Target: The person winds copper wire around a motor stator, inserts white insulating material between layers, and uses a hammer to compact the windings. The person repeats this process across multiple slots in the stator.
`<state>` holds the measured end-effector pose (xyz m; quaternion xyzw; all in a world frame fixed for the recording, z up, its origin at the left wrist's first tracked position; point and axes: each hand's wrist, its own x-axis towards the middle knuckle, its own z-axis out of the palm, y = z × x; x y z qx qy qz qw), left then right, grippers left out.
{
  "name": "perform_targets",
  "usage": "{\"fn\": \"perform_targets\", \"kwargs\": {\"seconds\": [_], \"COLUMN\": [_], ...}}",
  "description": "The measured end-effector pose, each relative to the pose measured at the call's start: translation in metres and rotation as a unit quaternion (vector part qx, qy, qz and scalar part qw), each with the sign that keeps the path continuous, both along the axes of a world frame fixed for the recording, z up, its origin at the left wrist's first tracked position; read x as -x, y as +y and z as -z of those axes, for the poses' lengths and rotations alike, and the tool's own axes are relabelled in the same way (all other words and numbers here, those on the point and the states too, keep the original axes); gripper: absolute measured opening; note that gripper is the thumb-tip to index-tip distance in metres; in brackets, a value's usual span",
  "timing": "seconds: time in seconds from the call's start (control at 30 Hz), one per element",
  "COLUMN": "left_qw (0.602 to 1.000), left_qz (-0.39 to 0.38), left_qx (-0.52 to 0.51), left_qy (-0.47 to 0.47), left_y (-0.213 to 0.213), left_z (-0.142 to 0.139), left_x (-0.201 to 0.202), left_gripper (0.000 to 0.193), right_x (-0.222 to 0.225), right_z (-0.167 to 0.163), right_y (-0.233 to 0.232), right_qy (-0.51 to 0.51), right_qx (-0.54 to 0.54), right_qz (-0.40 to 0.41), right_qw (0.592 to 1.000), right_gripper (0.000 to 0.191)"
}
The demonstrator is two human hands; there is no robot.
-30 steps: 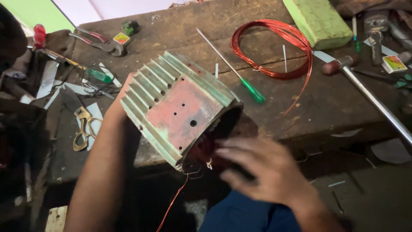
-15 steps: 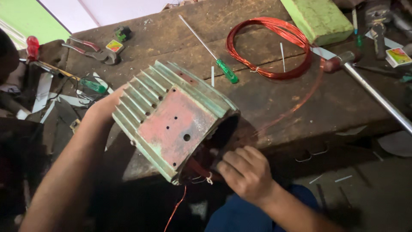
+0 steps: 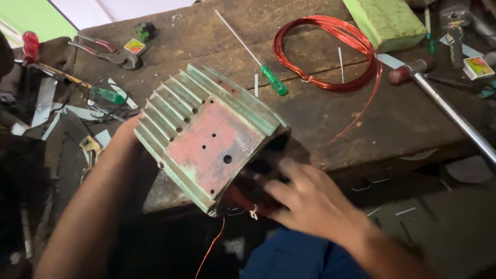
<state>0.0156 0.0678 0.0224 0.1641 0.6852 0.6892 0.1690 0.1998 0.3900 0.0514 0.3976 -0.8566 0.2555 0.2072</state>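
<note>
A green finned motor housing [image 3: 206, 134] with a worn red flat plate lies tilted at the near edge of the wooden bench [image 3: 320, 119], open end toward me. My left hand [image 3: 126, 132] presses against its far left side, mostly hidden behind the fins. My right hand [image 3: 310, 199] is at the open end, fingers blurred and reaching into the dark bore where copper windings show. A thin copper wire [image 3: 212, 248] hangs down from the opening.
A coil of red copper wire [image 3: 330, 51], a green-handled screwdriver [image 3: 258, 62], a green block [image 3: 387, 20] and a hammer [image 3: 439, 93] lie on the bench behind. Pliers [image 3: 103, 51], scissors [image 3: 90, 150] and small tools crowd the left side.
The housing has been pulled slightly nearer and tilted. My right hand has moved up to the open end, fingers now reaching into the bore.
</note>
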Motion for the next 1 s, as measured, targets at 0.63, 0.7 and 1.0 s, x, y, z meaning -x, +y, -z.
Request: {"fn": "perform_targets", "kwargs": {"seconds": [0.63,0.7,1.0], "left_qw": [0.996,0.996,0.995], "left_qz": [0.074,0.068,0.07], "left_qx": [-0.036,-0.043,-0.059], "left_qy": [0.034,0.031,0.035], "left_y": [0.003,-0.003,-0.022], "left_z": [-0.024,-0.019,0.003], "left_x": [-0.014,-0.01,-0.003], "left_gripper": [0.041,0.042,0.047], "right_x": [0.01,-0.001,0.016], "right_z": [0.035,0.045,0.048], "right_y": [-0.003,-0.004,0.002], "right_qy": [0.034,0.062,0.156], "right_qx": [0.072,0.064,0.037], "right_qz": [-0.009,0.031,-0.014], "right_qw": [0.997,0.996,0.987], "right_gripper": [0.041,0.044,0.024]}}
